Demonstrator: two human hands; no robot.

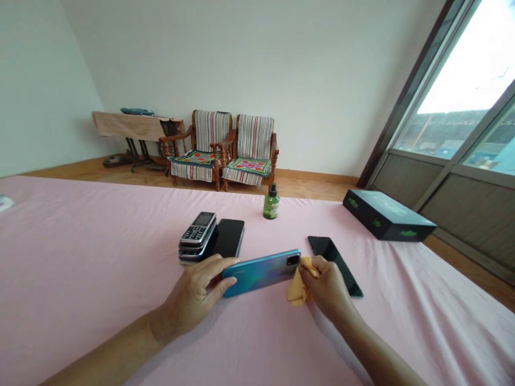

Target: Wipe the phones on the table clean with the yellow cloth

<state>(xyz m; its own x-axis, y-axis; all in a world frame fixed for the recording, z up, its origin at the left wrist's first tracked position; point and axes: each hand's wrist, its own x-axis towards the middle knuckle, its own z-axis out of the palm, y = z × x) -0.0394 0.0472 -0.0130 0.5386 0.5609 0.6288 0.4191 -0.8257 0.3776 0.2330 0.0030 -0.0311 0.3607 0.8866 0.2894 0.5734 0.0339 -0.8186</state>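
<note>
A blue smartphone [261, 272] is tilted on its long edge just above the pink cloth, its back and camera block facing me. My left hand [197, 289] is closed around its left end, thumb on the back and fingers along the top edge. My right hand [328, 284] pinches a yellow cloth [298, 289] against the phone's right end, beside the camera block. Past my left hand stands a stack of keypad phones [198, 234], with a black smartphone [230, 237] against its right side. Another dark smartphone [337, 264] lies flat beyond my right hand.
A green bottle with a black top [271, 202] stands upright behind the phones. To the right sits a black box [386, 215]. Pink fabric [100, 257] covers the surface. Beyond its far edge are two wooden armchairs [250, 145] and a draped table [132, 126].
</note>
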